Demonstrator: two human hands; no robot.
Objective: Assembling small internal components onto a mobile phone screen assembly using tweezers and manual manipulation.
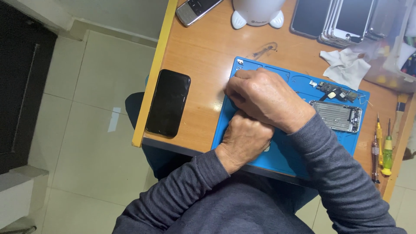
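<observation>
I see my left hand (245,136) nearest, curled into a loose fist on the near part of the blue work mat (286,160). Its fingers are tucked under and hidden by my right hand (266,97), which lies across them, knuckles up, fingers bent down tight toward the mat. I cannot tell what, if anything, either hand grips; whatever sits beneath them is fully covered, possibly a small part. Both wrists wear grey sleeves (338,173).

To the left of the hands, off the mat, a black phone (168,103) lies flat, screen dark, near the yellow table edge (154,73). To the right, on the mat, a bare metal phone frame (338,116) lies open side up, and just beyond it a small circuit part with cable (336,92). Right of the mat, three screwdrivers (381,147) lie side by side on the wooden table (195,56).

Farther off, a crumpled white cloth (346,67) touches the mat's far corner. Beyond that a stack of phone screens (342,19) stands in a row, a white lamp base (258,13) beside them, and a silver keypad phone (195,9) at the far edge. A clear plastic box (396,47) at far right holds blurred odds and ends.
</observation>
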